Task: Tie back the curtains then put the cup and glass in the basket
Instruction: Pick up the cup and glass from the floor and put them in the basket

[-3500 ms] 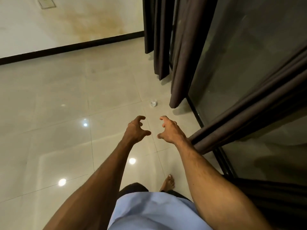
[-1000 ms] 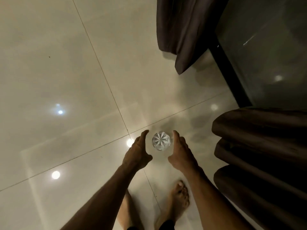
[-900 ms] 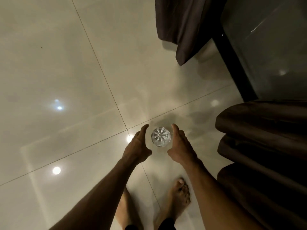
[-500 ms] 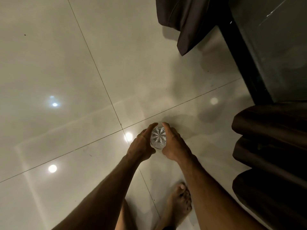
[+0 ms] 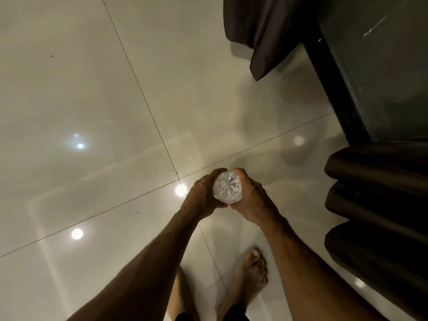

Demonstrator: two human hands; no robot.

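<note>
Looking straight down. My left hand [image 5: 201, 198] and right hand [image 5: 252, 200] both wrap the glass [image 5: 227, 186], one on each side, with the fingers [image 5: 218, 173] curled tight against its wall. The glass is upright, mouth toward me, star-cut base showing through. It is low over the glossy tiled floor [image 5: 92, 89], near a grout crossing; I can't tell whether its base touches the tile. Bare foot [image 5: 253, 272] below my right wrist. A dark curtain [image 5: 261, 31] hangs upper right beside the black door frame [image 5: 333, 89]. Gathered curtain folds [image 5: 375, 205] sit at right, well apart from the glass.
</note>
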